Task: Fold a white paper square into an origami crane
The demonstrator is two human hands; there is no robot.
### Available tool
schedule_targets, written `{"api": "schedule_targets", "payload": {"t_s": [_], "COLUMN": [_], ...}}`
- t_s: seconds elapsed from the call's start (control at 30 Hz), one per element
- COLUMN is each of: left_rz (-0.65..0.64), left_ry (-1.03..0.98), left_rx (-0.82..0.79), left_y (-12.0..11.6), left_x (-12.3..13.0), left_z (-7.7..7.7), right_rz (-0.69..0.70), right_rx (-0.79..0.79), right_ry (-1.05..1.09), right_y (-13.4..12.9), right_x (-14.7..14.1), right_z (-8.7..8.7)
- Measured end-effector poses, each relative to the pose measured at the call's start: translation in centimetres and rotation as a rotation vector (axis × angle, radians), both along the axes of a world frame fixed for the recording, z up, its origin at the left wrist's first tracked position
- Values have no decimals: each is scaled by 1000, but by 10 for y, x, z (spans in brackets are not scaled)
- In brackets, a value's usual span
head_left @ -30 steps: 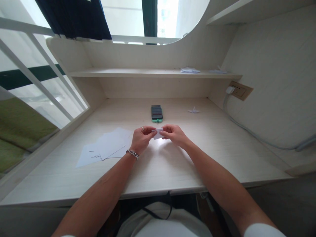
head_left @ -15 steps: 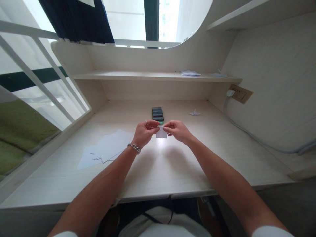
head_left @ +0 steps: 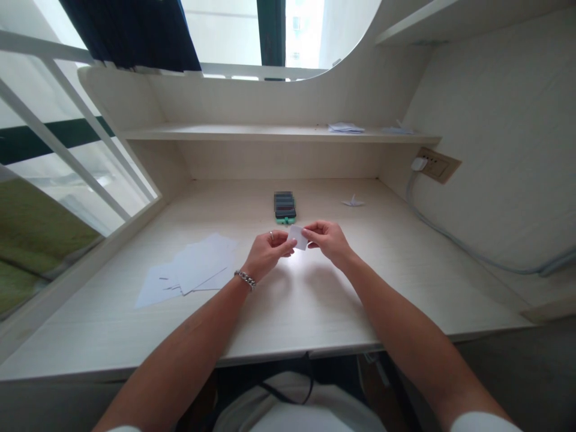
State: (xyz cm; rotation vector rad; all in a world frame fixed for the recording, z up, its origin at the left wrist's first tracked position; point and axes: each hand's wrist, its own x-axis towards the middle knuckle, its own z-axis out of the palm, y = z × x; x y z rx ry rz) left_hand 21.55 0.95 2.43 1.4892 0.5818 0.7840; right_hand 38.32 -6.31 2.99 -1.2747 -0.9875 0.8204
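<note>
A small white piece of paper [head_left: 297, 237] is held above the desk between my two hands, tilted slightly. My left hand [head_left: 269, 251] pinches its left side, thumb in front. On the right edge, the thumb and fingertips of my right hand [head_left: 327, 240] are closed on it. Whether the paper has fold lines is too small to tell. Just beyond the hands lies a phone [head_left: 285, 206] with a green lower edge, its screen blurred. A folded white paper crane [head_left: 353, 201] sits farther back on the right.
Loose white paper sheets [head_left: 202, 261] lie on the left of the desk [head_left: 405, 288]. A shelf [head_left: 252, 133] at the back carries a stack of folded paper [head_left: 345, 128]. A cable [head_left: 432, 225] runs from the wall socket [head_left: 438, 165] down the right side.
The paper has turned from nearly square-on to a tilt. My left hand has shifted its grip lower down the paper's left side. The camera view has moved slightly, and more of the phone shows.
</note>
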Motion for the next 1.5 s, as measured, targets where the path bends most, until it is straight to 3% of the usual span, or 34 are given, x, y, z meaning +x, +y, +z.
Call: {"api": "schedule_targets", "payload": {"t_s": [0.23,0.5,0.7,1.0,1.23,1.5], "left_rz": [183,201,211,62,112,95], "left_ry": [-82,-31,-82,-34,-79,-56], "left_rx": [174,365,291,159,54,291], "left_y": [6,-1,0,2,7,8], "left_x": [2,0,1,1,2,-3], "left_z": [-8,-7,-6,-3,-5,-8], "right_rz": [135,112,110,139,191,-32], "right_rx": [5,146,155,98,15,207], "right_ry": [-121,-51,-46,-73,-110,-314], "right_y": [1,3,4,3,2,-1], "right_x": [1,-3,-2,-5,-8,-11], "right_z": [-9,-11,-12,-12,-11,-11]}}
